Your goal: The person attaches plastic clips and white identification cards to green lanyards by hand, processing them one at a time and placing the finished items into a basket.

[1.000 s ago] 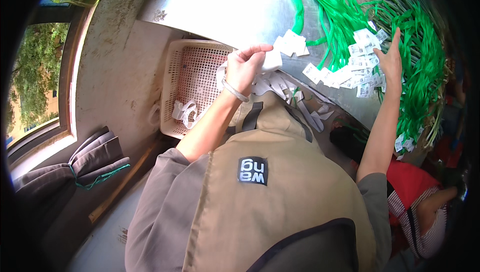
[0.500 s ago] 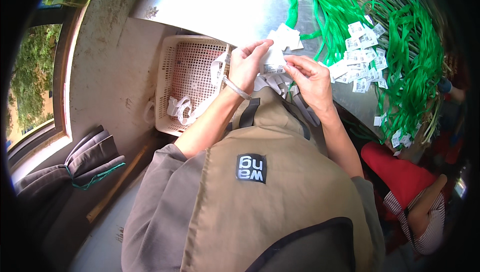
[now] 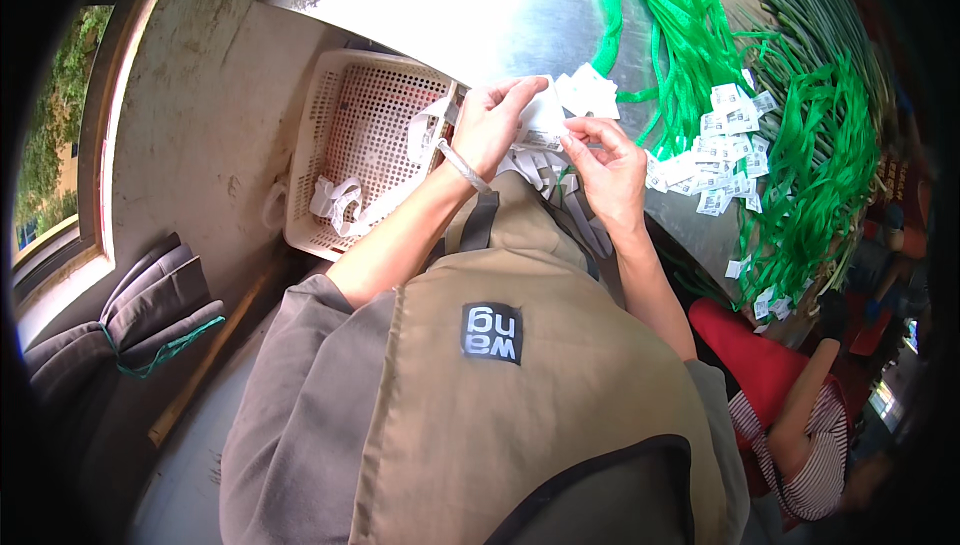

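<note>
A white printed label [image 3: 543, 121] is pinched between my two hands near the metal table's edge. My left hand [image 3: 490, 127] is closed on its left side, thumb stretched along the top. My right hand [image 3: 608, 167] grips the label's lower right corner between thumb and fingertips. More white labels [image 3: 588, 93] lie on the table just beyond. Below my hands hangs a bunch of white label strips [image 3: 540, 167], partly covered by the hands and my apron.
Green mesh netting [image 3: 675, 35] with many white tags [image 3: 715, 160] covers the table's right side, beside long green stalks [image 3: 805, 15]. A perforated plastic basket [image 3: 325, 135] holding white strips [image 3: 340, 203] stands left. Another person in red [image 3: 750, 345] is at the lower right.
The whole view has shifted slightly, and the basket now appears further left. Both hands keep hold of the label with nearly the same grip. The other person's arm has moved.
</note>
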Action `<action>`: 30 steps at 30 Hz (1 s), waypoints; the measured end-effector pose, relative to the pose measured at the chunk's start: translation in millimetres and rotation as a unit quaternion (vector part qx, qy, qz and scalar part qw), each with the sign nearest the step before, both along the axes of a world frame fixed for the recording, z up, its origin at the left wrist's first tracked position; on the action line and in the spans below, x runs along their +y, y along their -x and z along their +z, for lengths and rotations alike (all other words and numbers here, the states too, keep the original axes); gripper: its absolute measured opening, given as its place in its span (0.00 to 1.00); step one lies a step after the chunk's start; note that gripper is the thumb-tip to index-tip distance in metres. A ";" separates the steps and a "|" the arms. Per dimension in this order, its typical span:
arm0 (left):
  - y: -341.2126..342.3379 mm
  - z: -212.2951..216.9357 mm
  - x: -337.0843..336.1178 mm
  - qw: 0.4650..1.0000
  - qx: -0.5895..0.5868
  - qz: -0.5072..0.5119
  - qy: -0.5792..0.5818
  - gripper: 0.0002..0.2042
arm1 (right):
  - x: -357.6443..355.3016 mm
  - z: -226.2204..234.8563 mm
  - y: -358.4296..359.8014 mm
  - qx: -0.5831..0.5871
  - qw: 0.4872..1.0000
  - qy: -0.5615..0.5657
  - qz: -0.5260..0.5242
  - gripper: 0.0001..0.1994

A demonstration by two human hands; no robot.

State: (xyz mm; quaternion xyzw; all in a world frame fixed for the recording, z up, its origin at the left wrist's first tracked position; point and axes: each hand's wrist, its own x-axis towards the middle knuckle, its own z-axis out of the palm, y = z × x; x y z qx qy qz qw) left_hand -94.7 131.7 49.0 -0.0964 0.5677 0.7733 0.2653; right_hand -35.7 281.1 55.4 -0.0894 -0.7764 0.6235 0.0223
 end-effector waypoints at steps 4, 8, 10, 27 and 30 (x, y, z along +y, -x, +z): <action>1.1 -5.6 0.8 1.000 0.026 0.013 0.007 0.16 | -2.1 -7.9 0.9 0.016 1.000 -0.009 -0.004 0.08; 0.5 -7.9 1.2 1.000 0.010 0.004 0.012 0.16 | 1.7 -9.6 -2.7 -0.003 1.000 0.003 0.002 0.07; -1.2 -8.5 3.4 1.000 -0.005 0.002 0.018 0.16 | 3.6 -8.5 -5.5 -0.006 1.000 -0.005 0.001 0.07; -7.5 -29.8 -2.0 0.998 -0.023 0.059 0.023 0.23 | 75.5 -38.1 47.8 -0.178 0.957 0.199 -0.113 0.09; -8.2 -19.7 -7.1 1.000 0.019 0.016 0.012 0.16 | 82.3 -67.3 63.6 -0.220 0.969 0.060 -0.100 0.12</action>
